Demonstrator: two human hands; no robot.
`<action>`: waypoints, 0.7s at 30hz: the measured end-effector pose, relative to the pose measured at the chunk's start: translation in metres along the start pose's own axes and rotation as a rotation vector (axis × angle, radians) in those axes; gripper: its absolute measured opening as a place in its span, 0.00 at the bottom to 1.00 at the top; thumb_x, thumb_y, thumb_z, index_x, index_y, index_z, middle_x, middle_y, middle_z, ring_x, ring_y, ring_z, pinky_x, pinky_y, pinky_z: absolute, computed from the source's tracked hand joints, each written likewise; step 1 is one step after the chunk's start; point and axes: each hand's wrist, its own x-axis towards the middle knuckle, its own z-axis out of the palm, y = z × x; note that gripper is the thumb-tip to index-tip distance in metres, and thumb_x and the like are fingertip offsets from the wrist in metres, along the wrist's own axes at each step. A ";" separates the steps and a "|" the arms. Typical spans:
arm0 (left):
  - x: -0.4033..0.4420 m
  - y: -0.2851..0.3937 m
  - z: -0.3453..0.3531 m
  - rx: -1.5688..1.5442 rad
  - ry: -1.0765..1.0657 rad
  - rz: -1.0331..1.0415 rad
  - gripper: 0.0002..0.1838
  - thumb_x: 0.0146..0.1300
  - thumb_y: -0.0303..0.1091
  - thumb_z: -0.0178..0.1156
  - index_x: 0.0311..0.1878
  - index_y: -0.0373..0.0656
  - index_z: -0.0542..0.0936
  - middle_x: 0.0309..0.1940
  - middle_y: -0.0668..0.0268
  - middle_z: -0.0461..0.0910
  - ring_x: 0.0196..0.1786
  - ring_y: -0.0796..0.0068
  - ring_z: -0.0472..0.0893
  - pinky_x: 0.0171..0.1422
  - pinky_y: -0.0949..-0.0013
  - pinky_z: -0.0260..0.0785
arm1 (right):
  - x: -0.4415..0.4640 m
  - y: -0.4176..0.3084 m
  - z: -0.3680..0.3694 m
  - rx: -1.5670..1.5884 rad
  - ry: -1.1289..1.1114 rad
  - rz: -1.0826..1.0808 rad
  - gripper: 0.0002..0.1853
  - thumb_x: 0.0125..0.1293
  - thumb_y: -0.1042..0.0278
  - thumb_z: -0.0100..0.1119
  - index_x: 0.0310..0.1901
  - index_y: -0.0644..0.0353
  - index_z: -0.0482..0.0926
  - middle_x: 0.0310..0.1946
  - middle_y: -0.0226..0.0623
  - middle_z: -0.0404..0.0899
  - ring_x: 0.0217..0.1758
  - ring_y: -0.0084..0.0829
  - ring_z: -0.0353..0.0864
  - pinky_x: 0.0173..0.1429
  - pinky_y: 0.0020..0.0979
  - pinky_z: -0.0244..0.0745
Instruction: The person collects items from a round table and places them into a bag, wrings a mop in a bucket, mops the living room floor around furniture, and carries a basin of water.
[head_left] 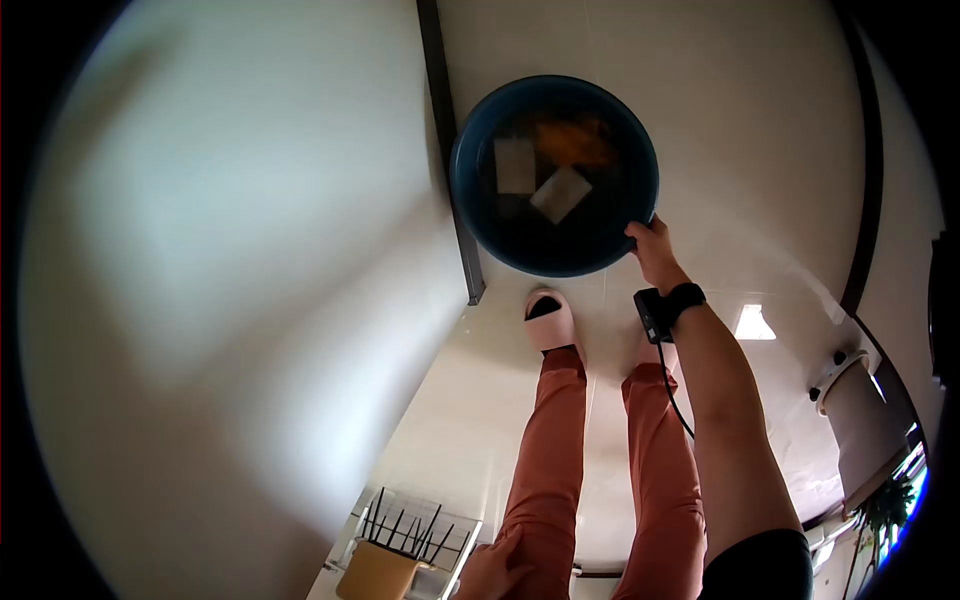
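A large round blue basin (467,215) is on the pale tiled floor, close against the corner of the wall. My right hand (652,246) grips its near right rim, the thumb over the edge. Inside the dark interior are a pale rectangular piece (515,166), a second tilted pale piece (562,195) and a blurred orange thing (575,141); their kinds are unclear. My left hand (492,568) lies on my left thigh in reddish trousers (545,480), fingers stretched out and holding nothing.
A white wall (250,250) with dark skirting (445,110) stands at left. Pink slippers (551,328) are on my feet near the basin. A wire rack (415,525) is at bottom left; a tall planter (865,430) stands at right. A cable (672,392) hangs from my right wrist device.
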 end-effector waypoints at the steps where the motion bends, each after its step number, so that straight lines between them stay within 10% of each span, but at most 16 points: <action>1: -0.010 0.000 0.001 -0.052 0.085 0.045 0.40 0.45 0.48 0.65 0.62 0.50 0.62 0.36 0.51 0.77 0.40 0.52 0.76 0.45 0.59 0.68 | -0.005 0.007 0.002 0.010 0.013 0.006 0.22 0.49 0.75 0.50 0.50 0.65 0.68 0.39 0.39 0.74 0.40 0.31 0.75 0.39 0.29 0.73; 9: -0.015 0.046 -0.015 -0.131 0.193 0.042 0.37 0.46 0.43 0.64 0.60 0.45 0.64 0.38 0.49 0.76 0.40 0.52 0.76 0.43 0.57 0.68 | -0.001 0.008 -0.001 0.113 -0.044 -0.050 0.24 0.55 0.70 0.55 0.54 0.63 0.63 0.45 0.39 0.73 0.39 0.30 0.75 0.41 0.29 0.72; 13: 0.014 0.041 -0.024 0.041 0.092 -0.024 0.39 0.44 0.51 0.65 0.60 0.50 0.64 0.35 0.53 0.78 0.39 0.51 0.77 0.41 0.57 0.69 | -0.017 0.019 -0.015 -0.163 0.091 -0.055 0.44 0.54 0.61 0.63 0.66 0.60 0.43 0.52 0.44 0.69 0.44 0.31 0.74 0.42 0.28 0.72; 17: 0.009 0.049 -0.020 0.077 0.228 0.016 0.40 0.43 0.50 0.66 0.60 0.46 0.64 0.33 0.53 0.78 0.38 0.53 0.78 0.41 0.58 0.69 | -0.062 0.097 -0.097 -0.453 -0.206 -0.220 0.27 0.52 0.68 0.61 0.54 0.65 0.65 0.27 0.36 0.75 0.29 0.24 0.75 0.30 0.25 0.71; 21: 0.010 0.028 -0.031 -0.419 0.145 0.045 0.30 0.47 0.34 0.66 0.54 0.37 0.70 0.37 0.56 0.80 0.37 0.71 0.79 0.42 0.71 0.71 | -0.252 0.023 -0.134 -0.283 0.133 0.146 0.16 0.53 0.71 0.54 0.45 0.64 0.74 0.26 0.37 0.77 0.26 0.26 0.75 0.31 0.26 0.71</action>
